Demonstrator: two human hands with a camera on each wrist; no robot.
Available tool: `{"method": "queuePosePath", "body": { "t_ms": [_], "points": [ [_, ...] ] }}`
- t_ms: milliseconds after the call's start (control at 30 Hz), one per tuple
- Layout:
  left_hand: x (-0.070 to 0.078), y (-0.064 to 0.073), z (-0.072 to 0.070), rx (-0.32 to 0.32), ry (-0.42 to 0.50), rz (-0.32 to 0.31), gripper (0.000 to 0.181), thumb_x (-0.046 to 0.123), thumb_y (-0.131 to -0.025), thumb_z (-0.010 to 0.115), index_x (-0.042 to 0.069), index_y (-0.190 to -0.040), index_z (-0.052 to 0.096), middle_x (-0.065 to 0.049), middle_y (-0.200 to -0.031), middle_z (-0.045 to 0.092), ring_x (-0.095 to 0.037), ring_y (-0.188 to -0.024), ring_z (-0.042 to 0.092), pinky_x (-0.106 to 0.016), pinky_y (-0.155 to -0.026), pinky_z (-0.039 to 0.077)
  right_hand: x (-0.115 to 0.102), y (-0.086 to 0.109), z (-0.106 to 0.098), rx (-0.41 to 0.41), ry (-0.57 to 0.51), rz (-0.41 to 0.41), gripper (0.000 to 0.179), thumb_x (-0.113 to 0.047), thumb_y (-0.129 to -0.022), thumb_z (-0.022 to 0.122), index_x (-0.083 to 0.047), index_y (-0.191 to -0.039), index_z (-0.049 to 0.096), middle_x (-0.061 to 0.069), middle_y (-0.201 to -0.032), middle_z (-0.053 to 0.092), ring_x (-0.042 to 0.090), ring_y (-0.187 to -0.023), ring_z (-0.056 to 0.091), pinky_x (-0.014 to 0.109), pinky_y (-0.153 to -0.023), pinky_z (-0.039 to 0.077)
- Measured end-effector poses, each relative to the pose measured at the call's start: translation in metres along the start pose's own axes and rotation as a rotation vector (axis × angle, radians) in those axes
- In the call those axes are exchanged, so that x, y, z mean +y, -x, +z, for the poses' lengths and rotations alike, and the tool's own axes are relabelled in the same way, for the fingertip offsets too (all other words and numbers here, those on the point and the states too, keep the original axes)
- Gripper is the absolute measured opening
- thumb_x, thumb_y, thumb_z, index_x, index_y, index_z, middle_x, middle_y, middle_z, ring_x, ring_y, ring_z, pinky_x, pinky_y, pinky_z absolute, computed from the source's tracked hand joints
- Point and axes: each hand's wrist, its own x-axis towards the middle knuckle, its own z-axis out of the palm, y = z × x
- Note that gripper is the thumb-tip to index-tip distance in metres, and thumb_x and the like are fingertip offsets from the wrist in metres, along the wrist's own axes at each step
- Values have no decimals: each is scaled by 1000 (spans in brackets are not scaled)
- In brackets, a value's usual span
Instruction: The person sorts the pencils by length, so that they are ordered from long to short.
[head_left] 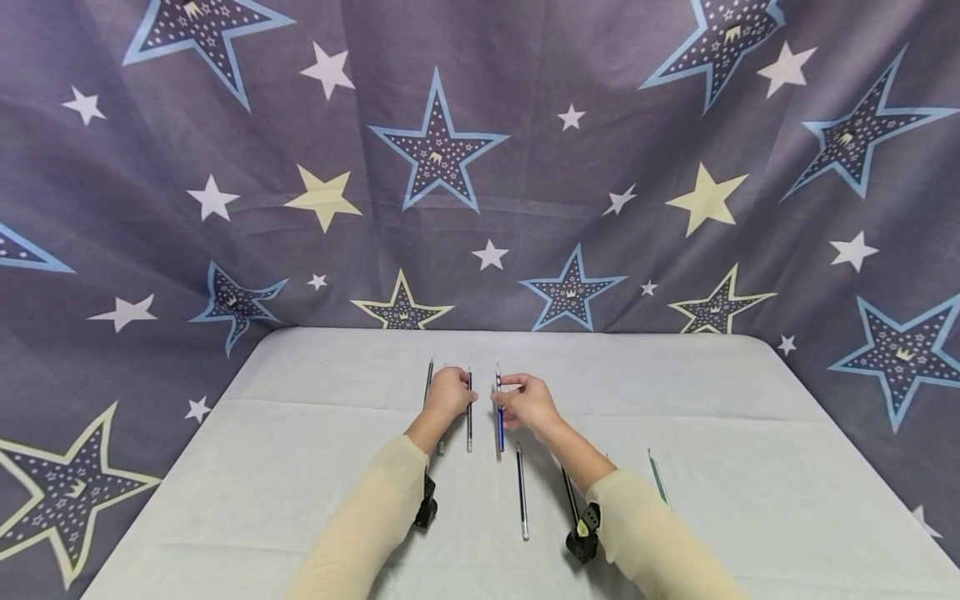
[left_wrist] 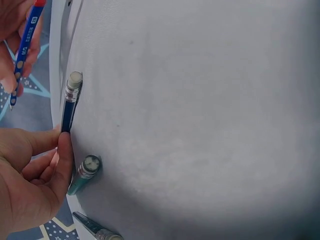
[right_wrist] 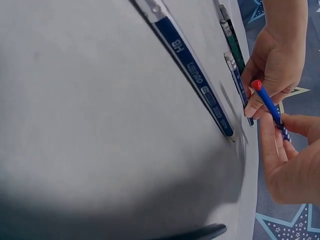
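My left hand (head_left: 448, 393) pinches a dark blue pencil (head_left: 469, 429) with a white eraser between thumb and fingertips, close over the table. To its right, my right hand (head_left: 531, 404) holds a bright blue pencil (head_left: 500, 427) with a red end and dotted grip, raised off the cloth in the right wrist view. Both pencils point toward the far edge. Beside the left hand lie a green pencil (left_wrist: 82, 177) and a dark pencil (left_wrist: 95, 226), each with an eraser end. Nearer the body rests a dark blue HB pencil (right_wrist: 192, 72).
A white cloth covers the table (head_left: 247, 483). Another dark pencil (head_left: 568, 487) lies partly hidden below the right forearm, and a green pencil (head_left: 659, 477) lies farther right. Behind the table hangs a star-patterned curtain (head_left: 525, 208).
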Motion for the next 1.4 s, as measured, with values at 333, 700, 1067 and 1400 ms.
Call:
{"method": "queuePosePath", "body": {
  "t_ms": [333, 700, 1067, 1400],
  "points": [
    [1, -1, 1, -10, 35, -28, 40, 5, -77, 72, -3, -114, 61, -12, -98, 66, -14, -63, 64, -20, -55, 54, -1, -3, 4, 3, 18, 2, 35, -8, -83, 67, -4, -117, 58, 6, -80, 56, 16, -59, 57, 36, -61, 60],
    [1, -1, 0, -22, 16, -39, 39, 6, -78, 72, -2, -114, 61, -11, -98, 65, -13, -61, 63, -19, -53, 54, 4, -13, 8, 4, 48, -10, 36, -7, -83, 66, -2, -118, 57, 5, -74, 54, 14, -55, 56, 34, -58, 59],
    [1, -2, 0, -20, -2, -36, 38, 7, -78, 72, -1, -114, 62, -11, -98, 66, -14, -67, 64, -19, -55, 54, 4, -15, 12, 31, 59, -7, 33, -7, -84, 67, -1, -115, 58, 5, -71, 57, 14, -52, 55, 32, -55, 59],
    [2, -2, 1, -6, -40, -24, 37, 8, -78, 73, -1, -112, 63, -11, -97, 67, -19, -83, 64, -26, -70, 56, 10, -17, 15, 28, 93, -10, 34, -8, -83, 67, -1, -114, 57, 6, -73, 59, 14, -51, 55, 31, -52, 58]
  ]
}}
